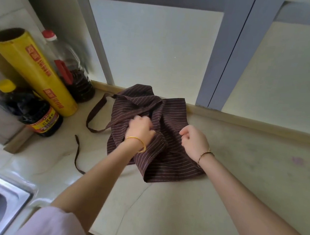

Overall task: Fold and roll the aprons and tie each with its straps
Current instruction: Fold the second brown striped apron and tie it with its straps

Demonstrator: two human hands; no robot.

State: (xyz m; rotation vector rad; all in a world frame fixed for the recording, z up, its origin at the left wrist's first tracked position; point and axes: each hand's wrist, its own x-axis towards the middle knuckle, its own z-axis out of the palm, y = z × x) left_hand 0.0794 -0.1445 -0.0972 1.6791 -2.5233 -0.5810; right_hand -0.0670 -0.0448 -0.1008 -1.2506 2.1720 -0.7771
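Hands first: the left hand [140,128] pinches a fold of the apron [156,134], the right hand [193,140] is curled on it. Soft, light, bunched on the counter [240,163]; take corners. One strap [96,113] loops beyond.

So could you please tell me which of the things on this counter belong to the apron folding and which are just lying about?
Job:
striped apron
its straps
left hand
right hand

Lying about:
yellow cling film roll
soy sauce bottle
red-capped jug
sink
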